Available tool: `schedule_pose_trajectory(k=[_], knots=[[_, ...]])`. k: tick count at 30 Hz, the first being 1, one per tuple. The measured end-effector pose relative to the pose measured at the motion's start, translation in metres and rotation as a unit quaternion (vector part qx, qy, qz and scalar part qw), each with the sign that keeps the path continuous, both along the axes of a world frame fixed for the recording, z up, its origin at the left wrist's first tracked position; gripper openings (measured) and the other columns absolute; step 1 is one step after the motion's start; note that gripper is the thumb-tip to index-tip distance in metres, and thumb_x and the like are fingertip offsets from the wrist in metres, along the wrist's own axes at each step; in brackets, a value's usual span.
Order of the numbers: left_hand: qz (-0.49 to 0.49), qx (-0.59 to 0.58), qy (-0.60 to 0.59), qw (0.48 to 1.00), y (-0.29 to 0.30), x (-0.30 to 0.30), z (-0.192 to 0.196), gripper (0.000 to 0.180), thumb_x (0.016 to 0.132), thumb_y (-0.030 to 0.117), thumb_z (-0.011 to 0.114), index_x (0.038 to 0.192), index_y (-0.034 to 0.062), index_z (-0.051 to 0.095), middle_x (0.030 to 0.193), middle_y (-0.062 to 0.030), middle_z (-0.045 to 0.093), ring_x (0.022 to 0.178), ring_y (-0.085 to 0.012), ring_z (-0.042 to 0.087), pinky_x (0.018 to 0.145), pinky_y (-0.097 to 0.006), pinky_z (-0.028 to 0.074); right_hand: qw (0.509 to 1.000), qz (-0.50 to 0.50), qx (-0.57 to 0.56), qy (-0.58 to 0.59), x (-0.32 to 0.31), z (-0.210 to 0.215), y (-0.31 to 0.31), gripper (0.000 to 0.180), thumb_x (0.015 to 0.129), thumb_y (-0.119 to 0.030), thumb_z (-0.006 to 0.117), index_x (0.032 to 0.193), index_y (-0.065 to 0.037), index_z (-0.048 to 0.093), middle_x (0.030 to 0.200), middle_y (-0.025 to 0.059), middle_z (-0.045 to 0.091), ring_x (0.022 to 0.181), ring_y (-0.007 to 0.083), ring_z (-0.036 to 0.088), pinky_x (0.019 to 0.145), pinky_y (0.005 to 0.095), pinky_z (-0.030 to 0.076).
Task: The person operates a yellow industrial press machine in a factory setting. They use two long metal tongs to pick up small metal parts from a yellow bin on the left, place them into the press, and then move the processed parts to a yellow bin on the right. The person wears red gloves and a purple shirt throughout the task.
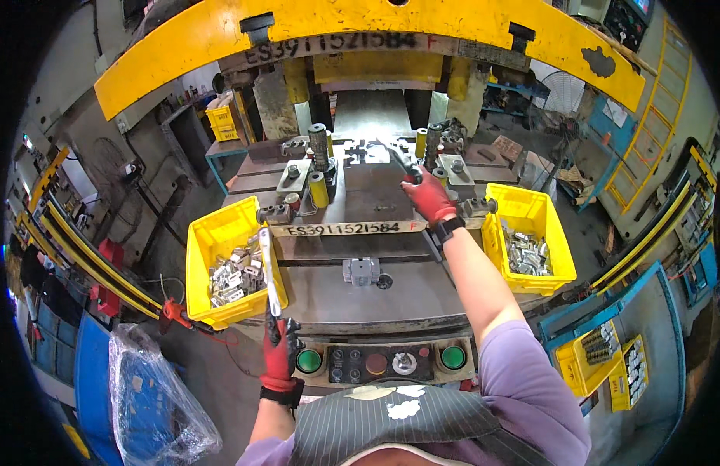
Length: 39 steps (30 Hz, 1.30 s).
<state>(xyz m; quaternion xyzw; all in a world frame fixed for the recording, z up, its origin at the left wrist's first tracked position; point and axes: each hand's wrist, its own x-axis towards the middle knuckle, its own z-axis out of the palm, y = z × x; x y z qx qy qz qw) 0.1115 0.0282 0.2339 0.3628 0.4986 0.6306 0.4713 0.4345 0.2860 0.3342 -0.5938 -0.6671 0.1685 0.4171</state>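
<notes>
My left hand (279,359), in a red glove with black fingers, is closed around the lower end of a long, slim, pale tool (270,268). The tool points up along the inner wall of the left yellow bin (277,283), which holds many small metal parts (237,276). My right arm reaches over the press bed, and my right hand (431,199), gloved the same way, is closed at the right side of the die plate (372,190). Something dark and slim runs from its fingers toward the lit die parts (366,151); its kind is unclear.
A yellow bin (568,256) of metal parts stands right of the bed. A small metal block (361,271) sits on the near ledge (317,291). Guide posts (319,147) flank the die under the yellow press beam (422,27). Green buttons (309,359) line the front panel.
</notes>
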Motion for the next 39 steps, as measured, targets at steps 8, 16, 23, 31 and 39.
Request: schedule_pose_trajectory(k=[8,16,23,31,39], knots=[[-0.140,0.182,0.292,0.928,0.144,0.032,0.044,0.041,0.088,0.018,0.050,0.125,0.0047,0.040,0.096,-0.0081,0.058,0.082,-0.0162,0.055,0.074,-0.030,0.044,0.865,0.068,0.003,0.497,0.014,-0.018,-0.093,0.021,0.082,-0.013,0.060,0.102,-0.007,0.057,0.078,-0.0044,0.056,0.067,0.0017,0.048,0.057,0.0168,0.037],[-0.159,0.143,0.456,0.864,0.323,0.107,0.052,0.032,0.085,0.021,0.053,0.110,0.0014,0.051,0.092,-0.0076,0.062,0.081,-0.0195,0.056,0.072,-0.032,0.044,0.873,-0.016,-0.026,0.486,0.074,-0.102,-0.246,0.031,0.081,-0.005,0.057,0.111,-0.004,0.050,0.084,-0.0024,0.054,0.066,0.0031,0.047,0.057,0.0167,0.038],[-0.404,0.036,-0.297,0.864,0.318,0.113,0.060,0.016,0.084,0.019,0.054,0.100,0.0131,0.054,0.081,0.0032,0.056,0.060,-0.0077,0.050,0.047,-0.020,0.039,0.934,-0.200,-0.025,0.295,0.176,-0.138,-0.346,0.039,0.075,0.003,0.055,0.113,-0.003,0.049,0.096,0.0025,0.057,0.087,0.0116,0.053,0.080,0.0258,0.041],[-0.292,0.078,-0.080,0.950,0.161,0.101,0.080,0.015,0.089,0.018,0.048,0.102,0.0122,0.051,0.067,0.0060,0.043,0.050,-0.0027,0.036,0.044,-0.017,0.027,0.926,-0.369,0.072,-0.032,0.187,-0.161,-0.293,0.033,0.081,-0.013,0.057,0.111,-0.003,0.051,0.085,0.0128,0.060,0.075,0.0237,0.058,0.070,0.0324,0.044],[-0.096,-0.007,0.006,0.995,0.046,0.012,0.042,0.026,0.088,0.017,0.051,0.112,0.0080,0.046,0.073,-0.0014,0.054,0.049,-0.0041,0.044,0.043,-0.020,0.039,0.926,-0.321,0.049,0.192,0.199,-0.213,-0.302,0.044,0.083,-0.011,0.056,0.121,0.002,0.039,0.101,0.0134,0.057,0.092,0.0197,0.053,0.082,0.0306,0.041]])
